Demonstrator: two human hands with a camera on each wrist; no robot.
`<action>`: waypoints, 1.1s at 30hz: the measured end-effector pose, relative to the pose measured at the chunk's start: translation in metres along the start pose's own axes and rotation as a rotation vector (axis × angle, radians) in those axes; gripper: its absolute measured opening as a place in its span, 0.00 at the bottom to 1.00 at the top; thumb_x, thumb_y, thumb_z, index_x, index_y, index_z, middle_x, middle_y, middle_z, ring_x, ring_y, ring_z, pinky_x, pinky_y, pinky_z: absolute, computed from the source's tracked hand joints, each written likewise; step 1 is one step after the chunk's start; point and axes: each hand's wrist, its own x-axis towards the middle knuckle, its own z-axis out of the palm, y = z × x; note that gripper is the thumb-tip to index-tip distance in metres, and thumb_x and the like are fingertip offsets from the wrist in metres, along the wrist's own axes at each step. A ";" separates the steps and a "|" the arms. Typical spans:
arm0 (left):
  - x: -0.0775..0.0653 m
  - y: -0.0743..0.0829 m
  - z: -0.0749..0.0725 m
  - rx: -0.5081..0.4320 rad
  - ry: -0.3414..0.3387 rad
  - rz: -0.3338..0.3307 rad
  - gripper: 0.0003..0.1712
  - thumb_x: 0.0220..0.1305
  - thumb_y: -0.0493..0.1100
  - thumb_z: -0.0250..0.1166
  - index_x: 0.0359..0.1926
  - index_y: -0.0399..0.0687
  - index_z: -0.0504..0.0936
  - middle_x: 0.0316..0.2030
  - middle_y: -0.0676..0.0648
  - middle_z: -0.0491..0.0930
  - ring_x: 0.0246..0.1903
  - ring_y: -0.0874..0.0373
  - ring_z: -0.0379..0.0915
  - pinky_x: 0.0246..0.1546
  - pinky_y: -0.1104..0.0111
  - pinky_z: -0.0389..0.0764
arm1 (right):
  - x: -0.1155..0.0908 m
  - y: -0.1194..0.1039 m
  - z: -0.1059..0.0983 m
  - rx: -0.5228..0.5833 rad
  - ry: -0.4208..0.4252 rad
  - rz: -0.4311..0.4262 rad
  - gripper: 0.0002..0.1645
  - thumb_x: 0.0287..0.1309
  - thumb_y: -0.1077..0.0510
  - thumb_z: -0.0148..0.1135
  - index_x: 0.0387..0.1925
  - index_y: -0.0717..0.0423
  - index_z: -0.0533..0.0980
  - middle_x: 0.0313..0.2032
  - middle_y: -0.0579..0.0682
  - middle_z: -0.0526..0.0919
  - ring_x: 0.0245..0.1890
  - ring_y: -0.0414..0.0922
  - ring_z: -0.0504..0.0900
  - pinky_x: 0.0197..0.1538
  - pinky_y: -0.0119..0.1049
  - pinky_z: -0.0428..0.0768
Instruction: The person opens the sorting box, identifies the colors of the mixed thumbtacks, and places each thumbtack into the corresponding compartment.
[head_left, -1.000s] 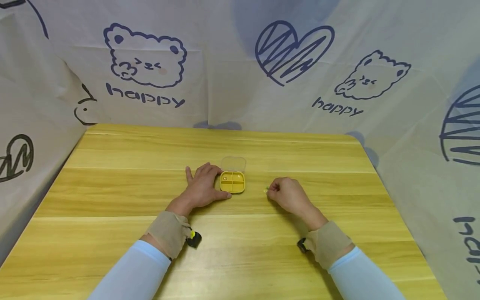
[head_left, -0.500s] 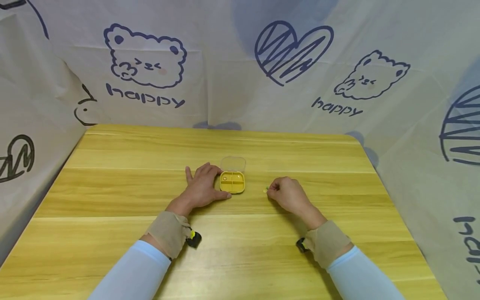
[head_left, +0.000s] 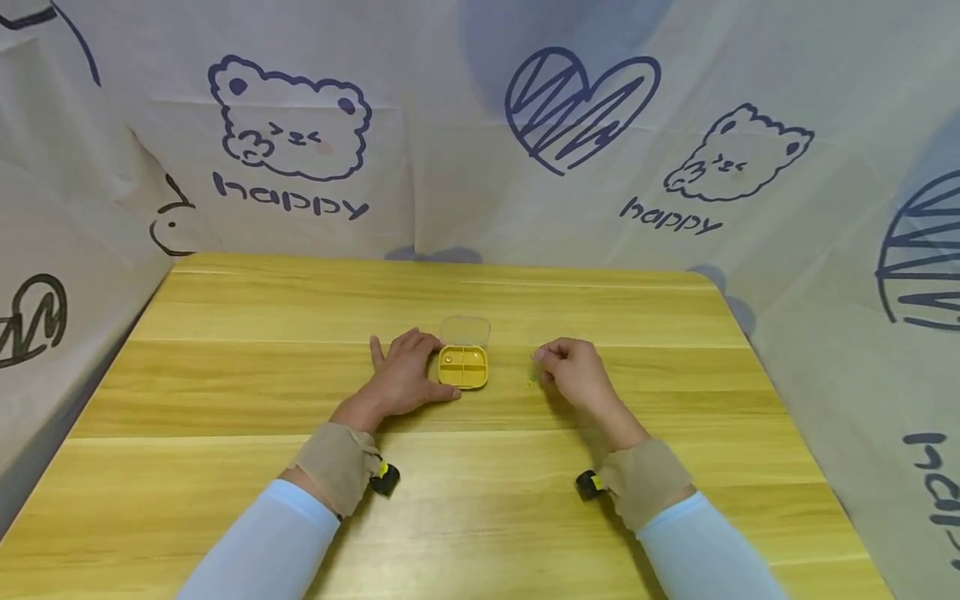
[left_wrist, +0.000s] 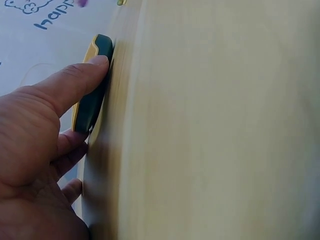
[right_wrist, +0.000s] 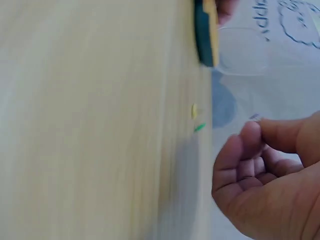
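A small yellow pill box (head_left: 462, 379) with several compartments lies on the table, its clear lid (head_left: 465, 330) raised at the back. Something tiny and round sits in its back left compartment. My left hand (head_left: 400, 373) holds the box from the left, thumb at its front edge and fingers behind. To the right, my right hand (head_left: 579, 372) is raised above the table, pinching a tiny dark-and-pale piece (right_wrist: 255, 117) between thumb and forefinger; its kind is unclear. Below that hand lie a tiny yellow piece (right_wrist: 194, 111) and a tiny green piece (right_wrist: 200, 127).
The wooden table (head_left: 465, 517) reaches back to a white cloth (head_left: 450, 167) with drawn bears and a heart. More of this cloth hangs at both sides. Each wrist wears a band with a small black camera.
My right hand has lifted off the table and shifted slightly away from me, with a tiny piece in its fingertips. The yellow and green pieces are now uncovered. My left hand stays on the box.
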 end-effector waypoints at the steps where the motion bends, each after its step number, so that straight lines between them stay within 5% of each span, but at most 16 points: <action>1: 0.000 0.000 0.000 0.002 -0.004 0.000 0.44 0.48 0.66 0.71 0.61 0.50 0.70 0.67 0.45 0.64 0.73 0.45 0.41 0.64 0.33 0.21 | 0.001 0.000 0.001 0.095 -0.003 0.013 0.17 0.71 0.56 0.52 0.44 0.68 0.78 0.36 0.61 0.80 0.27 0.47 0.74 0.30 0.36 0.77; 7: 0.000 0.000 -0.002 -0.002 -0.021 -0.003 0.45 0.48 0.66 0.72 0.62 0.49 0.70 0.68 0.44 0.63 0.73 0.45 0.41 0.63 0.33 0.20 | 0.007 -0.004 0.012 0.671 -0.049 0.176 0.22 0.71 0.59 0.50 0.56 0.74 0.67 0.34 0.53 0.75 0.29 0.41 0.74 0.32 0.31 0.78; 16: 0.000 -0.001 -0.001 0.003 -0.018 -0.001 0.44 0.49 0.66 0.71 0.62 0.50 0.69 0.68 0.45 0.64 0.73 0.46 0.40 0.64 0.34 0.20 | 0.015 -0.003 0.022 1.301 -0.143 0.318 0.04 0.69 0.60 0.52 0.39 0.57 0.71 0.30 0.48 0.76 0.28 0.40 0.69 0.32 0.30 0.70; 24: 0.000 -0.002 -0.001 0.004 -0.005 -0.003 0.45 0.48 0.66 0.71 0.62 0.49 0.70 0.67 0.44 0.64 0.73 0.45 0.41 0.64 0.33 0.21 | 0.014 -0.004 0.032 1.650 -0.283 0.243 0.08 0.69 0.59 0.50 0.32 0.56 0.69 0.29 0.48 0.69 0.27 0.41 0.61 0.31 0.32 0.65; 33: 0.002 0.000 0.000 0.005 0.001 -0.006 0.45 0.48 0.67 0.71 0.61 0.49 0.70 0.67 0.44 0.64 0.73 0.45 0.41 0.64 0.33 0.21 | 0.009 -0.006 0.042 1.805 -0.378 0.177 0.09 0.72 0.58 0.45 0.33 0.55 0.67 0.26 0.46 0.65 0.22 0.38 0.55 0.25 0.28 0.56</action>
